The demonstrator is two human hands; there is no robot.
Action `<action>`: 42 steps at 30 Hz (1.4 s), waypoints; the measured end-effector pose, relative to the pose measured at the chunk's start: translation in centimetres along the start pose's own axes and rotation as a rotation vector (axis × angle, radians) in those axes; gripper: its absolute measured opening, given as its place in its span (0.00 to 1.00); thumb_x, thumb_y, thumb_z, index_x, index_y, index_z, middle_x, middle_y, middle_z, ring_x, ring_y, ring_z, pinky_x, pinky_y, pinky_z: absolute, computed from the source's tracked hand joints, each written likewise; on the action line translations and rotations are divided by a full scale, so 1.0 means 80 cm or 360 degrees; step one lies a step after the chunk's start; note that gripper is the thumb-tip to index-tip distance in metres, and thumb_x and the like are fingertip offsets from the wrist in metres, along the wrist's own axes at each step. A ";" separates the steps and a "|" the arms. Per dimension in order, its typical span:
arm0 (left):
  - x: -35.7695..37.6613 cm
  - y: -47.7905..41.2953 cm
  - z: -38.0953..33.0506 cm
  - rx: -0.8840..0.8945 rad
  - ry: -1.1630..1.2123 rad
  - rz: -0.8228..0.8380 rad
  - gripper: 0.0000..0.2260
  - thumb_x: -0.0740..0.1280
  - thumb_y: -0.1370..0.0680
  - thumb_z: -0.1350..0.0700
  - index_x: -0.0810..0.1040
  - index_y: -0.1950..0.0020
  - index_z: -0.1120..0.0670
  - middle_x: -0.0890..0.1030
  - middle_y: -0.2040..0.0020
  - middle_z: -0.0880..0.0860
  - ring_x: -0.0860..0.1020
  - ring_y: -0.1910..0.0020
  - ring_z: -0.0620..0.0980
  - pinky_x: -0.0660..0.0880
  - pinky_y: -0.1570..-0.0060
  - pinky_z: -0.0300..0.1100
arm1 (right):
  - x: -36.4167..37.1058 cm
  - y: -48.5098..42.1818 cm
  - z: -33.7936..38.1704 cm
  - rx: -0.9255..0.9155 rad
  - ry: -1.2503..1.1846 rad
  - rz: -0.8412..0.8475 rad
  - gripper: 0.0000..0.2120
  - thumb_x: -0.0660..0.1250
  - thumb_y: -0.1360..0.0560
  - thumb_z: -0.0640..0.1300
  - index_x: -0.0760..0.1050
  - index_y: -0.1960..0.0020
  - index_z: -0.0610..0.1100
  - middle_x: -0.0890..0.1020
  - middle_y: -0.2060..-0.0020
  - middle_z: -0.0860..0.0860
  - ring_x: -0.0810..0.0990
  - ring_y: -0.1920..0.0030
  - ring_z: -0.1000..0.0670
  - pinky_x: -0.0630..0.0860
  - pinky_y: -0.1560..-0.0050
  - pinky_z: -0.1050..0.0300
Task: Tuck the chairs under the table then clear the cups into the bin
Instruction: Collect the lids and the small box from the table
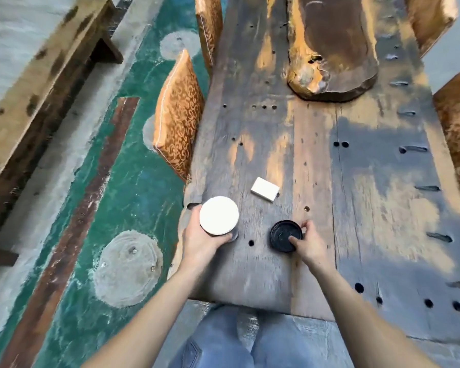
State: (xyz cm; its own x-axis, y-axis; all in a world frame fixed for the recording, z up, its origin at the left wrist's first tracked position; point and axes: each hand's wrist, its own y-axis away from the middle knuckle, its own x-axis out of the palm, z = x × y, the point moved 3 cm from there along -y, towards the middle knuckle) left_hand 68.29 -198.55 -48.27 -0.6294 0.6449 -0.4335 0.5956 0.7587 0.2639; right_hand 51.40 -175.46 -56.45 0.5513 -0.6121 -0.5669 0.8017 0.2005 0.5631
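**Both cups in hand, bin nowhere in sight**

Near the tabletop's close end, seen from the head camera, the person is gathering the two cups. The left hand wraps the white-lidded cup from the side, fingers curled around its wall under the lid. The right hand sits over the black-lidded cup, thumb and fingers pinching the lid's rim from above. Whether either cup has left the wood I cannot tell.

Chairs with patterned cushions stand close against both long edges, so the tucking step looks done, as far as the frame reaches. What is left, I judge, is the whole clearing step: lift both cups, carry them off, and drop them in a bin. No bin shows anywhere in view, so it has to be found.

Both cups are lidded, so their contents are hidden; they may hold liquid and are best kept upright. A small white box lies just beyond the cups, closed, apart from both.
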 end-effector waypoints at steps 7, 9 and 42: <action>0.008 -0.062 0.009 0.0031 -0.0065 0.0172 0.36 0.84 0.39 0.63 0.72 0.36 0.48 0.78 0.42 0.43 0.74 0.40 0.44 0.67 0.52 0.23 | 0.049 -0.020 0.033 -0.0240 0.0574 -0.0161 0.19 0.68 0.23 0.37 0.67 0.35 0.35 0.73 0.38 0.36 0.76 0.41 0.36 0.74 0.41 0.47; 0.014 -0.063 0.011 0.0053 -0.0066 0.0167 0.36 0.84 0.39 0.63 0.71 0.37 0.46 0.77 0.43 0.38 0.72 0.42 0.41 0.66 0.52 0.21 | 0.053 -0.015 0.033 -0.0284 0.0803 -0.0188 0.20 0.68 0.22 0.44 0.67 0.35 0.37 0.72 0.37 0.38 0.73 0.38 0.38 0.73 0.39 0.47; 0.018 -0.060 0.009 0.0153 -0.0365 0.0268 0.35 0.85 0.40 0.56 0.68 0.43 0.40 0.76 0.48 0.27 0.71 0.51 0.29 0.66 0.56 0.21 | 0.040 0.013 0.039 -0.0478 0.0962 -0.0366 0.23 0.74 0.28 0.55 0.74 0.42 0.41 0.77 0.47 0.43 0.77 0.47 0.39 0.74 0.52 0.45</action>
State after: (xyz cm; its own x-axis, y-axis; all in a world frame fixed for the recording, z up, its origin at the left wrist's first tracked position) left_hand 64.88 -201.28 -50.80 -0.3950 0.7150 -0.5768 0.7337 0.6234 0.2704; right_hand 53.27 -179.61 -55.80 0.3221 -0.1506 -0.9346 0.8942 0.3726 0.2482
